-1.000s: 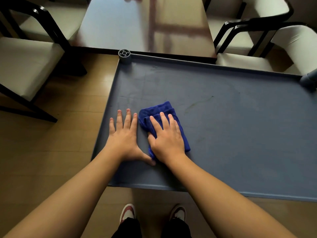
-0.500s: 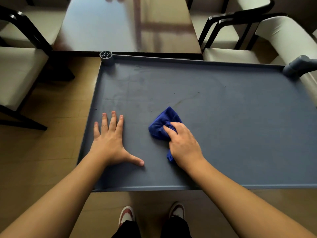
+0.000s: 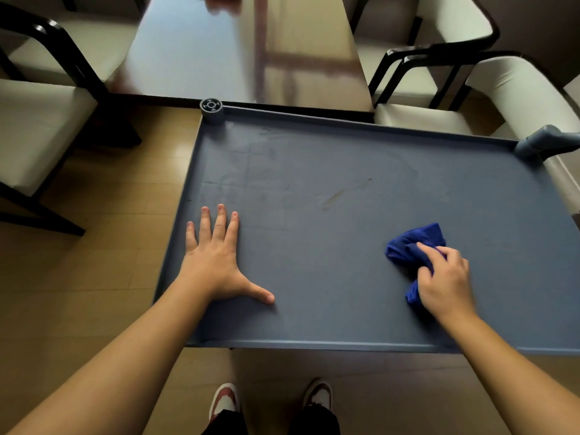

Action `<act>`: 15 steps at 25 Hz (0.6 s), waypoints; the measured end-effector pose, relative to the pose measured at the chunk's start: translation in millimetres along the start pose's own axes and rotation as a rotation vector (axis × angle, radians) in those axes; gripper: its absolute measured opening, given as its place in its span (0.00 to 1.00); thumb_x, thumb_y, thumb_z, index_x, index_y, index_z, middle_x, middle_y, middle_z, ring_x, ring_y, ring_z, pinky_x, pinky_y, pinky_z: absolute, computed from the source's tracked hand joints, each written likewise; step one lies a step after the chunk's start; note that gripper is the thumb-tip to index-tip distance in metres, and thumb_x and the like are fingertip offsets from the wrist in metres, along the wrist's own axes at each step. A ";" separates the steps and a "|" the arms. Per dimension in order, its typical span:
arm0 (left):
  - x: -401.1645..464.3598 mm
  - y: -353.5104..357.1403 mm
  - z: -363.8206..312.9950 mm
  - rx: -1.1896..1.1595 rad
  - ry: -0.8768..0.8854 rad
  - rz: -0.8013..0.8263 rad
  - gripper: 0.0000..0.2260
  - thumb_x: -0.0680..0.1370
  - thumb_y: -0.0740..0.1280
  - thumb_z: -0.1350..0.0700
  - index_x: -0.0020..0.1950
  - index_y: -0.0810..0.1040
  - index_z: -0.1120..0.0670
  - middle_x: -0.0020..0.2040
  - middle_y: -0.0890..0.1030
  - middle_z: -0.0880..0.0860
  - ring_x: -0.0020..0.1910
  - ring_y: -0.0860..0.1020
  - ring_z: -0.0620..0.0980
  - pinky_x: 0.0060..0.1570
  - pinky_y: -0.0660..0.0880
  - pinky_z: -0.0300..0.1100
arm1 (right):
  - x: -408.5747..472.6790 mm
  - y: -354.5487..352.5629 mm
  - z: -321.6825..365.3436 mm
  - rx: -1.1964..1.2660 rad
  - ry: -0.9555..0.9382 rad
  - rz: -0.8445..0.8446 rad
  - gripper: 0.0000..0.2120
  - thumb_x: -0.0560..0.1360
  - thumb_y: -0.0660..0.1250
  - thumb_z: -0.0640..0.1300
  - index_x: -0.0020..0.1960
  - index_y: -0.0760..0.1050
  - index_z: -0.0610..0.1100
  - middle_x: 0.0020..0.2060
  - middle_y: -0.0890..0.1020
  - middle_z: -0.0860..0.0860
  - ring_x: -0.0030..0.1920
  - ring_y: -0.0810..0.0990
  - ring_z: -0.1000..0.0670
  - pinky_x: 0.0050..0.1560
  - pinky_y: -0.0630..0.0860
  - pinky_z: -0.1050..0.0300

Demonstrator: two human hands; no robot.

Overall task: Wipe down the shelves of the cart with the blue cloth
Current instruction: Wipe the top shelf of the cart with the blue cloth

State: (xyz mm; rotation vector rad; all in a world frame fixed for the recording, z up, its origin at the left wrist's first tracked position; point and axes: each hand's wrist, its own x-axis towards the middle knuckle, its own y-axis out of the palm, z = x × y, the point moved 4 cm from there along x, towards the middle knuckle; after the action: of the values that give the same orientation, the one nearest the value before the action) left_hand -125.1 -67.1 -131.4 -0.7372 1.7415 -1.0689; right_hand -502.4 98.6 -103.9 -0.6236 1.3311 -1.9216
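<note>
The cart's grey-blue top shelf [image 3: 329, 252] fills the middle of the view, with a low raised rim. A brownish streak [image 3: 345, 193] marks its centre. The blue cloth [image 3: 408, 246] lies bunched on the right part of the shelf, and my right hand [image 3: 445, 284] grips it from the near side, pressing it onto the surface. My left hand [image 3: 216, 259] lies flat on the shelf near the left rim, fingers spread, holding nothing. Lower shelves are hidden beneath the top one.
A glossy table [image 3: 238, 48] stands right behind the cart. Black-framed chairs with cream seats flank it at left [image 3: 37, 127] and right [image 3: 502, 89]. The cart's corner post [image 3: 212, 108] and handle end [image 3: 546, 142] stick up. My shoes [image 3: 270, 400] show on the wooden floor below.
My right hand has swept the cloth from beside my left hand far to the right, bunching it up. My left hand stayed planted on the shelf.
</note>
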 end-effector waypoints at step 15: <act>27.0 -12.3 10.8 -0.142 -0.103 -0.056 0.85 0.41 0.64 0.12 0.79 0.24 0.56 0.82 0.27 0.58 0.77 0.22 0.53 0.79 0.29 0.54 | -6.8 119.9 294.0 0.067 -0.600 0.220 0.23 0.77 0.56 0.62 0.68 0.74 0.58 0.70 0.70 0.45 0.66 0.67 0.41 0.65 0.64 0.43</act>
State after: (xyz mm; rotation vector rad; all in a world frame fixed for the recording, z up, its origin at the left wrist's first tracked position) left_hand -125.3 -98.7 -133.1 -0.9185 1.7296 -0.9345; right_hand -252.5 -97.3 -112.0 -0.8917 0.9035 -1.4352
